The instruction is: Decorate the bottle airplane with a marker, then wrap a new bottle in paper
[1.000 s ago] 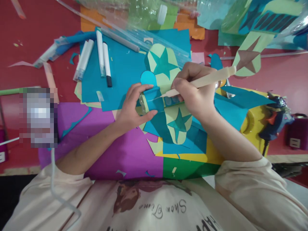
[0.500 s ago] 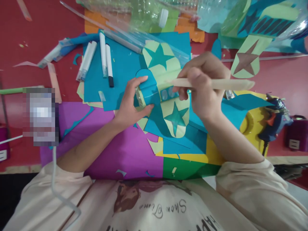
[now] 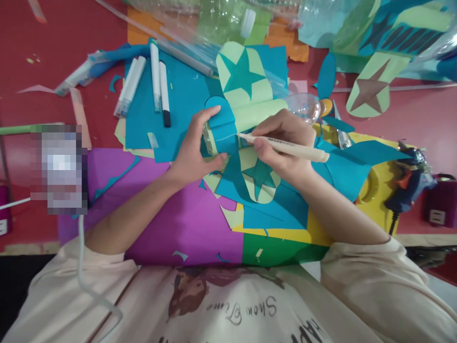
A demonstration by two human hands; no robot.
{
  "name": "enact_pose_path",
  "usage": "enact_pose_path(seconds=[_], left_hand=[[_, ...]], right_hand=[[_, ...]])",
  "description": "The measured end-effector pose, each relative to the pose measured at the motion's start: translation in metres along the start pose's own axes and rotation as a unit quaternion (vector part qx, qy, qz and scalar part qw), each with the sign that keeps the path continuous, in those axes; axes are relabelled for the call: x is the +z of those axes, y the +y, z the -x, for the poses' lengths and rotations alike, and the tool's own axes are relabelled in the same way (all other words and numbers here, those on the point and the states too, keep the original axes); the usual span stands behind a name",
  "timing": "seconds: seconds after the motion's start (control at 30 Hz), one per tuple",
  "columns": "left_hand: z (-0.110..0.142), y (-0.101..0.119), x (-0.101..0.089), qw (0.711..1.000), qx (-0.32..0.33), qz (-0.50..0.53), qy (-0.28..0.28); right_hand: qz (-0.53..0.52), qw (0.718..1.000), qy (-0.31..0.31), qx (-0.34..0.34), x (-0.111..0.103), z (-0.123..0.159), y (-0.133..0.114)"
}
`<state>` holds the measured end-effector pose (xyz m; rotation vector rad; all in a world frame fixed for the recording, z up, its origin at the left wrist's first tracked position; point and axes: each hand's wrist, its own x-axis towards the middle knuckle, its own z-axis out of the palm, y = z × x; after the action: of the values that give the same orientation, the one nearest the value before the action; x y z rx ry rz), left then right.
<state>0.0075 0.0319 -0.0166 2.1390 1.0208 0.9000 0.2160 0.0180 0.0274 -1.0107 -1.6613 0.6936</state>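
Note:
A plastic bottle (image 3: 303, 107) with an orange cap is wrapped in light green and blue paper. Two rounded light green wings, the upper wing (image 3: 228, 52) and the lower wing (image 3: 271, 190), stick out from its sides, each bearing a teal star. My left hand (image 3: 189, 147) grips the blue-covered end (image 3: 221, 124), thumb on the near side, fingers on the far side. In my right hand (image 3: 289, 138) is a cream-coloured marker (image 3: 307, 151), its tip at the edge of the blue paper. A thin pale line runs across that blue paper up to the tip.
Several white markers (image 3: 156, 81) lie on blue sheets at the upper left. Clear plastic bottles (image 3: 228, 19) stand along the back, with another starred paper piece (image 3: 373, 88) at right. A glue gun (image 3: 407, 190) rests on the right; a phone-like device (image 3: 60, 169) is at left.
My right hand has come down and left, bringing the marker tip onto the blue paper's edge. The pale line looks longer. The bottle's neck and cap now show beyond my hand.

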Motion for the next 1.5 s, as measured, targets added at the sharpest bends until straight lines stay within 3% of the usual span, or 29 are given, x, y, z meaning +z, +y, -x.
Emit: enact_pose_path(seconds=[0.4, 0.57, 1.5], left_hand=[[-0.0005, 0.0013, -0.0011, 1.000, -0.016, 0.001, -0.010], [-0.0005, -0.0022, 0.0008, 1.000, 0.020, 0.023, 0.007], [-0.0021, -0.0034, -0.0026, 0.999, 0.034, 0.013, -0.014]], right_hand=[[-0.018, 0.999, 0.004, -0.026, -0.0001, 0.0002, -0.0008], [0.003, 1.000, 0.014, -0.011, 0.0005, 0.0008, -0.0021], [0.026, 0.998, -0.003, -0.064, 0.0049, 0.0066, -0.0021]])
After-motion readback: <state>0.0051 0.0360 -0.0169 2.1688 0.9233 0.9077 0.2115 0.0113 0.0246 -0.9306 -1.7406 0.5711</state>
